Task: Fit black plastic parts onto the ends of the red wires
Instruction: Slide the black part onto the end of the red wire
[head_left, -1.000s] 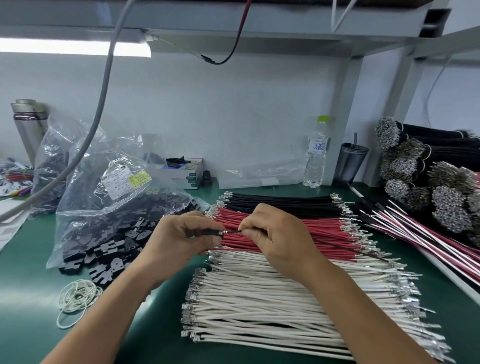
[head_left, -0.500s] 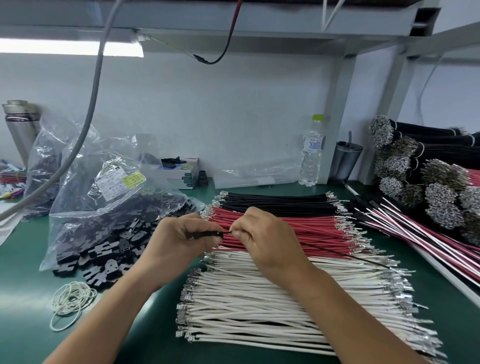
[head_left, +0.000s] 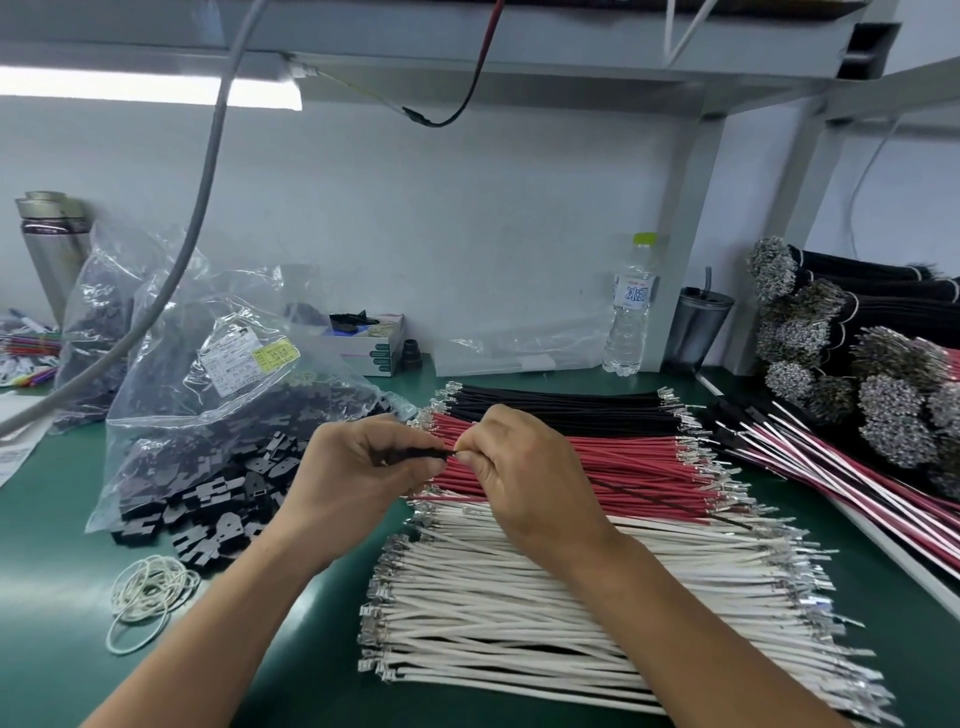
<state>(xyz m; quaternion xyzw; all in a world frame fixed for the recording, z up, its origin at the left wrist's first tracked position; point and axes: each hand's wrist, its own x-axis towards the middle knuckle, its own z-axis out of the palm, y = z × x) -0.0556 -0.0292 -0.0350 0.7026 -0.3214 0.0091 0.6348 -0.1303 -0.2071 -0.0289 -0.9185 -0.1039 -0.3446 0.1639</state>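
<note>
Over a green bench (head_left: 62, 597), the left hand (head_left: 358, 478) pinches a small black plastic part (head_left: 415, 455) while the right hand (head_left: 524, 478) pinches a thin wire at the part's right end, the fingertips nearly touching. Beneath them lie rows of black wires (head_left: 561, 410), red wires (head_left: 623, 467) and white wires (head_left: 571, 613). A clear bag (head_left: 218, 395) spills black parts (head_left: 208, 509) at left, near loose rubber bands (head_left: 150, 592).

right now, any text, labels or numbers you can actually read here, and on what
Nothing reads clearly.
Water bottle label: blue characters, too blurred to quote.
Clear bag white and yellow stickers: print too small.
Small box: markings blurred.
Papers at left: print illegible.
</note>
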